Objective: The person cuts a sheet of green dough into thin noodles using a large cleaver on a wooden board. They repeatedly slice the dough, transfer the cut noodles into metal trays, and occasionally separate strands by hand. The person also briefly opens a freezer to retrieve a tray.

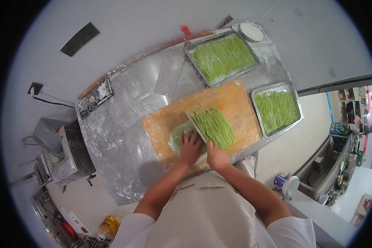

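Observation:
My left hand [190, 148] lies on a folded sheet of pale green dough [177, 134], fingers spread and tips close to a knife blade. My right hand [217, 156] grips the near end of that kitchen knife [197, 127]; its handle is hidden in the fist. The blade stands on edge between the dough sheet and a bunch of cut green noodles [215, 128]. Beneath all of these is a floured wooden cutting board [161, 116].
Two metal trays of green noodles stand beyond the board [208, 83] and to its right [254, 107]. A bowl of white powder [251, 32] sits at the back. A long wooden rolling pin [148, 55] runs along the metal table's [121, 148] rear edge. A machine [71, 155] stands left.

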Motion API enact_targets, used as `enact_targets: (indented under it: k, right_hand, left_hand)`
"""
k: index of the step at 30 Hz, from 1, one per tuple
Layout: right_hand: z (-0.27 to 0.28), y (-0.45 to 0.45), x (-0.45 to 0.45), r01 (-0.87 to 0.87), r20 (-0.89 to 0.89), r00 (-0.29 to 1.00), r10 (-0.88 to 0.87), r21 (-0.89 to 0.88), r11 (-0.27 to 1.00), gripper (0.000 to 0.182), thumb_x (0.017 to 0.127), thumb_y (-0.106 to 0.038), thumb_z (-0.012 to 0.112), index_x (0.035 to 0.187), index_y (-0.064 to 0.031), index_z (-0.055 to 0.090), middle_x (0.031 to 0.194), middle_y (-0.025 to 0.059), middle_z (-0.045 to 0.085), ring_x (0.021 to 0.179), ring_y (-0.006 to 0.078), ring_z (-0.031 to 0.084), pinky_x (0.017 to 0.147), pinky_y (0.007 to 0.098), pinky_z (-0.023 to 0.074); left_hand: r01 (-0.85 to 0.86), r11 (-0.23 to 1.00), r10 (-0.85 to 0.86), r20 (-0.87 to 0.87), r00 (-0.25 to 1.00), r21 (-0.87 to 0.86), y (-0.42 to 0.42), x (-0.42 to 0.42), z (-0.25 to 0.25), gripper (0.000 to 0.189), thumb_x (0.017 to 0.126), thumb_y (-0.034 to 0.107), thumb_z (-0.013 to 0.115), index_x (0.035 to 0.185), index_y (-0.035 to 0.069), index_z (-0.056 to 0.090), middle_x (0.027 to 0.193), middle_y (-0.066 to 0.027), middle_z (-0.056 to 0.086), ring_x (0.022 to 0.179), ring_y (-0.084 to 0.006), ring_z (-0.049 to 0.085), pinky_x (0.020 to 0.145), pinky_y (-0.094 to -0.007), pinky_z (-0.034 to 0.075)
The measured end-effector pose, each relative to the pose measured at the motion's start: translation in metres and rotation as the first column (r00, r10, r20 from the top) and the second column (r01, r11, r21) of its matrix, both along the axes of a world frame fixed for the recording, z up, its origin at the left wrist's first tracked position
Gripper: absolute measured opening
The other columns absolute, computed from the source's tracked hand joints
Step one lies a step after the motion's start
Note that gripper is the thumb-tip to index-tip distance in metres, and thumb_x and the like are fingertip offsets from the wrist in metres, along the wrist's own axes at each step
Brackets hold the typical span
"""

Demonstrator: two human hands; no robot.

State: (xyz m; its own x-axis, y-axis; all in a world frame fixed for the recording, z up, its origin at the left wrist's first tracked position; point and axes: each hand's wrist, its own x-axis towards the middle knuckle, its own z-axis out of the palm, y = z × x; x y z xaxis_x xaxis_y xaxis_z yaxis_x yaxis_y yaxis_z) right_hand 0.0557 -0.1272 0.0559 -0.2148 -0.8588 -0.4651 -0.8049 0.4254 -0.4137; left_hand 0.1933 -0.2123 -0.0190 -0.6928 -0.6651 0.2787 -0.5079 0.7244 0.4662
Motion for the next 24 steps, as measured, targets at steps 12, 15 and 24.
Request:
enact_targets:
  k: [12,15,24]
  right_hand:
    - [0.028,0.033,-0.005,-0.052,-0.074,0.996,0.049,-0.036,0.998,0.027,0.089,-0.003,0.055,0.114,-0.0015,0.044,0.110,0.0247,0.060,0.089,0.0464,0.069,0.075,0.0561,0.0574]
    - [0.032,0.039,-0.004,-0.012,-0.022,1.000,0.010,-0.046,0.999,0.026,0.089,-0.003,0.054,0.113,-0.0008,0.045,0.109,0.0266,0.060,0.091,0.0489,0.067,0.076,0.0580,0.0561]
    - [0.016,-0.001,0.004,0.006,0.011,1.000,-0.007,0.056,0.998,0.030,0.090,-0.003,0.054,0.118,0.0011,0.044,0.110,0.0281,0.061,0.087,0.0493,0.069,0.072,0.0572,0.0563]
  left_hand:
    - [-0.009,1.000,0.008,-0.061,0.998,-0.013,0.000,0.002,-0.003,0.029,0.081,0.015,0.073,0.110,0.012,0.070,0.134,-0.0149,0.057,0.137,-0.0365,0.046,0.118,-0.0659,0.026]
    - [0.002,1.000,-0.002,-0.050,0.999,-0.003,-0.001,0.002,-0.002,0.030,0.081,0.016,0.073,0.110,0.011,0.070,0.134,-0.0146,0.057,0.137,-0.0366,0.046,0.118,-0.0664,0.026]
    - [-0.006,1.000,0.006,-0.004,1.000,0.016,0.003,0.000,-0.010,0.035,0.082,0.016,0.072,0.117,0.011,0.070,0.133,-0.0129,0.058,0.137,-0.0365,0.046,0.118,-0.0666,0.025]
